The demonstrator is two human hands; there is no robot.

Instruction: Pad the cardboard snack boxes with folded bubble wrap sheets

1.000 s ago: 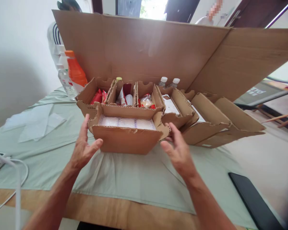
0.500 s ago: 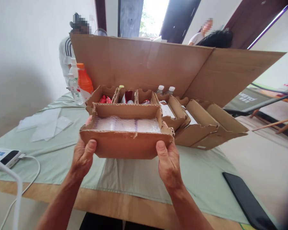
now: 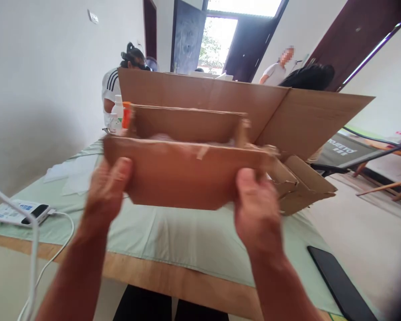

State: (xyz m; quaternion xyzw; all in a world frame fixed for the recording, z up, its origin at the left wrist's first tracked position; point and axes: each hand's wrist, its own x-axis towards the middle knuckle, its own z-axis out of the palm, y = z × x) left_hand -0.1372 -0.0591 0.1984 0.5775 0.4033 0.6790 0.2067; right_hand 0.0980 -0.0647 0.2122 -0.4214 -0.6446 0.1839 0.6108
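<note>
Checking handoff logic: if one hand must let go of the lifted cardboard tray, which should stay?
Probably right. The right hand grips the cardboard tray with its thumb over the front wall; the left hand is motion-blurred, its grip less clear.

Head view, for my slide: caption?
Both hands, left and right, hold a brown cardboard tray above the green-clothed table.

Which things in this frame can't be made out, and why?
- Contents of the cardboard tray: head view, hidden by its front wall, blurred.
- Left hand and right hand fingers: behind the tray.
- Orange bottle: mostly covered by the tray.
- Dark flat item: cut off at the bottom edge.
</note>
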